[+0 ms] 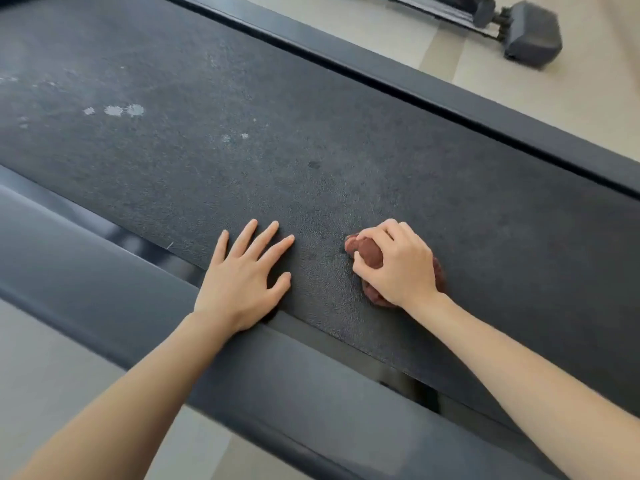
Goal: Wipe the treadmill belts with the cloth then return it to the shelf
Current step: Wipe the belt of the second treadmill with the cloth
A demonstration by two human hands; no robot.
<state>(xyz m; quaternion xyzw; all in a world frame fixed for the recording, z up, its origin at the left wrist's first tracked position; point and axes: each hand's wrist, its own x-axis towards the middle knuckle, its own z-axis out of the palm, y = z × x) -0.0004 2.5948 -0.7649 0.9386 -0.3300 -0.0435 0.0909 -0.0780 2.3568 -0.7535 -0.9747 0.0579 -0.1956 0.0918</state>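
Observation:
The dark treadmill belt [263, 140] runs diagonally across the view, dusty and marked with pale spots toward the upper left. My right hand [394, 263] grips a bunched reddish-brown cloth [369, 252] and holds it down on the belt near the near edge. My left hand [247, 275] lies flat on the belt with fingers spread, its heel over the belt's near edge, a hand's width left of the cloth.
A grey side rail [104, 282] borders the belt on my side and another rail [485, 109] on the far side. Beyond it, on the beige floor, a dumbbell [530, 32] sits at the top right.

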